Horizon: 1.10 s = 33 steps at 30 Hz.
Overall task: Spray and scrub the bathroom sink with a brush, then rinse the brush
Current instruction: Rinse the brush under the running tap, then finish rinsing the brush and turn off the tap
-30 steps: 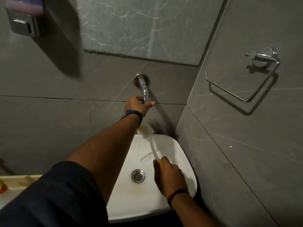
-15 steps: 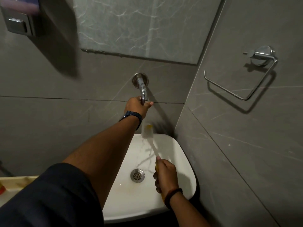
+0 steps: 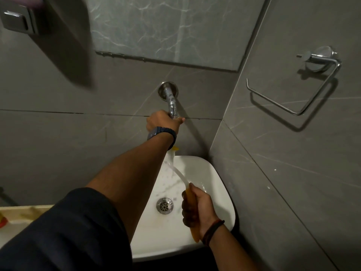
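A white sink (image 3: 214, 184) with a round metal drain (image 3: 164, 205) sits in the corner below a chrome wall tap (image 3: 169, 96). My left hand (image 3: 163, 122), with a dark watch on the wrist, grips the tap's end. My right hand (image 3: 196, 207) is closed on the yellow handle of a brush (image 3: 180, 174) with a white neck. The brush head is up under the tap, partly hidden behind my left wrist. Water runs over the head and splashes into the basin.
A grey tiled wall rises close on the right with a chrome towel ring (image 3: 297, 89). A mirror (image 3: 175, 28) hangs above the tap. A metal dispenser (image 3: 19, 20) is at top left. A pale counter (image 3: 17, 214) with a red object lies at lower left.
Water now flows from the tap over the brush head. My right hand has slid back toward me along the handle. My left hand stays on the tap.
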### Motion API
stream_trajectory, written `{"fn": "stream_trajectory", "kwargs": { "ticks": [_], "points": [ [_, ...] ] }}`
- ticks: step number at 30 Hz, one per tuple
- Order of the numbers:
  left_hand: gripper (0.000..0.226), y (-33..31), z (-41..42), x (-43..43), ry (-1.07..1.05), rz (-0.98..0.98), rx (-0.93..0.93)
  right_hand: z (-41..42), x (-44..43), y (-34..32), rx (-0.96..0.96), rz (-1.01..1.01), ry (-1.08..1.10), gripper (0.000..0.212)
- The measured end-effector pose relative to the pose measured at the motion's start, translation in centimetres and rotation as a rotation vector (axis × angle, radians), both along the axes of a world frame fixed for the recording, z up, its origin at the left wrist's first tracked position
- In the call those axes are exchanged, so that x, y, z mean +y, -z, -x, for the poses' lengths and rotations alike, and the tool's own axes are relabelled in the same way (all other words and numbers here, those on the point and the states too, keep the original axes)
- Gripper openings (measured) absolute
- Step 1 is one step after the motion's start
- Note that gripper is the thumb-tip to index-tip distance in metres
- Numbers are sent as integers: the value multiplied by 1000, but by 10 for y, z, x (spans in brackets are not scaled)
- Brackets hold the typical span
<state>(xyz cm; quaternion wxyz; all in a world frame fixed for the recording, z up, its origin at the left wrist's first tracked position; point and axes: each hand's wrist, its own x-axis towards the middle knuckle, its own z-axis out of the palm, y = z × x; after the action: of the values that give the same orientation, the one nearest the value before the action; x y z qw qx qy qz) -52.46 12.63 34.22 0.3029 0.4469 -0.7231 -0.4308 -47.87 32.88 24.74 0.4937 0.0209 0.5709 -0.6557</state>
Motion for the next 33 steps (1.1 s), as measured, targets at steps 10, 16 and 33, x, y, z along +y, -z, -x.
{"fn": "stream_trajectory", "kwargs": {
  "ticks": [10, 16, 33],
  "points": [
    [90, 23, -47, -9, -61, 29, 114, -37, -4, 15, 1511, -508, -234, 38],
    [75, 98, -218, -65, -484, -17, 228, -98, -67, 27, 1501, -176, -296, 36],
    [112, 324, -592, -108, -560, -95, -883, -343, -276, 178, 1678, 27, -1512, 31]
  ]
}}
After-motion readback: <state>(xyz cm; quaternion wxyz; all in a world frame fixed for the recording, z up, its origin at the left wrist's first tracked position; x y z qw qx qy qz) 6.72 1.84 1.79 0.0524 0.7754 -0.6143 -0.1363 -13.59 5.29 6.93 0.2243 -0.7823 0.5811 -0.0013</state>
